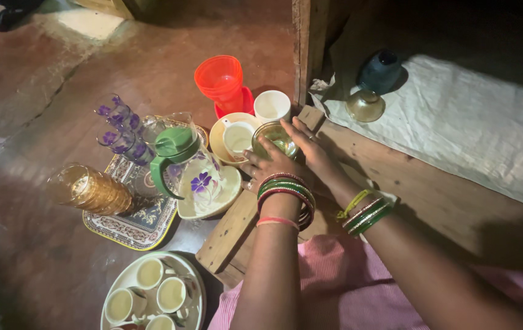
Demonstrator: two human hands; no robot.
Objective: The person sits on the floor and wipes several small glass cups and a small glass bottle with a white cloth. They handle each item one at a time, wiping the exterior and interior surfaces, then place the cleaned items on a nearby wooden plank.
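Both hands, the left hand point(272, 164) and right hand point(314, 153), cup the small glass bowl point(275, 138); lifting it level keeps it off the cup and saucer point(235, 138) just beside the left fingers.

No packages, labels, signs, screens.

Both hands, left hand point(272, 164) and right hand point(312, 148), on a glass bowl point(275, 138) just ahead of them. Left of bowl, touching: cup point(237, 137) on saucer point(220, 135). Beyond the bowl: a mug point(272, 105), tumbler stack point(221, 81) to its left. Jug point(189, 165) left of left hand, tray point(139, 223) with glasses point(88, 189) farther left. Plate point(132, 276) of cups near-left. Plank point(229, 233) under left wrist. Right, well apart: jar point(379, 70) and lid point(365, 106) on cloth point(475, 116).
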